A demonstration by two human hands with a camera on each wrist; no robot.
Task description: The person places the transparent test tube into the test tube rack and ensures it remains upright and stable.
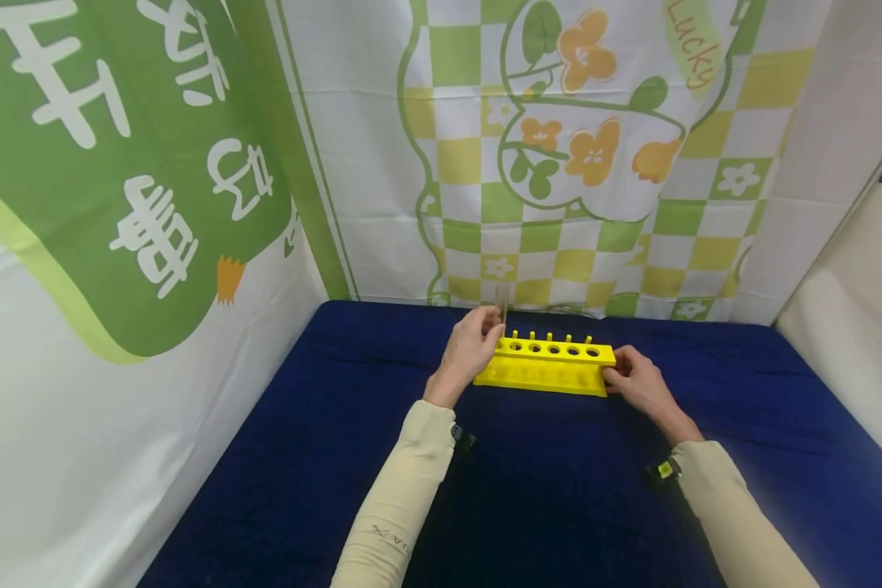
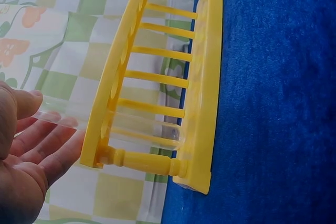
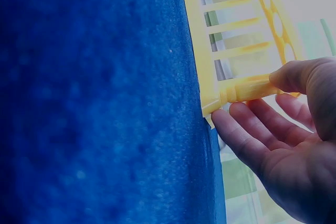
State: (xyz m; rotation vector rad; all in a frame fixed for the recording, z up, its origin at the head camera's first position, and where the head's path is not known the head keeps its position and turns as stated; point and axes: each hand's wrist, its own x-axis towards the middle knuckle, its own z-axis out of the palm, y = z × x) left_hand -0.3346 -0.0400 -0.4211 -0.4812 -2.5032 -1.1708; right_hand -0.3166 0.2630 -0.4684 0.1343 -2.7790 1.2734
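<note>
A yellow test tube rack (image 1: 540, 378) stands upright on the dark blue cloth, with a row of round holes along its top and a row of short pegs behind them. My left hand (image 1: 467, 349) is at the rack's left end, its thumb and fingers around a clear test tube (image 2: 144, 128). The tube passes down through the end hole, its rounded bottom close to the base in the left wrist view. At the opposite end, my right hand (image 1: 639, 381) grips the rack's end post (image 3: 249, 88) between thumb and fingers. The other holes in sight hold no tubes.
The blue cloth (image 1: 323, 457) covers the table and ends just behind the rack. Behind it hangs a white, green and yellow checked curtain (image 1: 459, 163). Printed fabric walls (image 1: 184, 392) stand on the left and right sides.
</note>
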